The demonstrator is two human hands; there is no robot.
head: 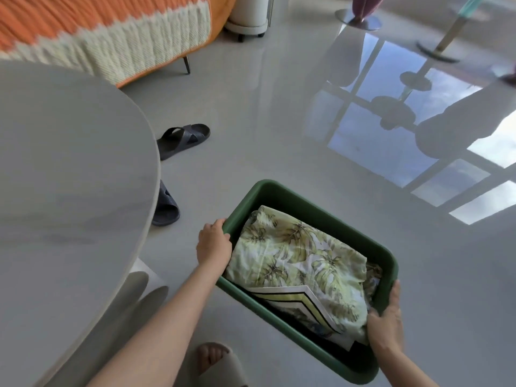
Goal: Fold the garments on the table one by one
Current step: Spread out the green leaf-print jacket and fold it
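A dark green plastic tub is held above the floor to the right of the round grey table. Inside it lies a folded garment with a pale green leaf print, on top of another folded piece with yellow and black stripes. My left hand grips the tub's left rim, fingers curled over the edge. My right hand grips the tub's right rim near its front corner. The part of the tabletop in view bears no garment.
Two dark slippers lie on the glossy grey floor by the table's edge. An orange and cream throw covers a sofa at the back left. My foot in a beige slipper is below the tub. Stand bases are at the back right.
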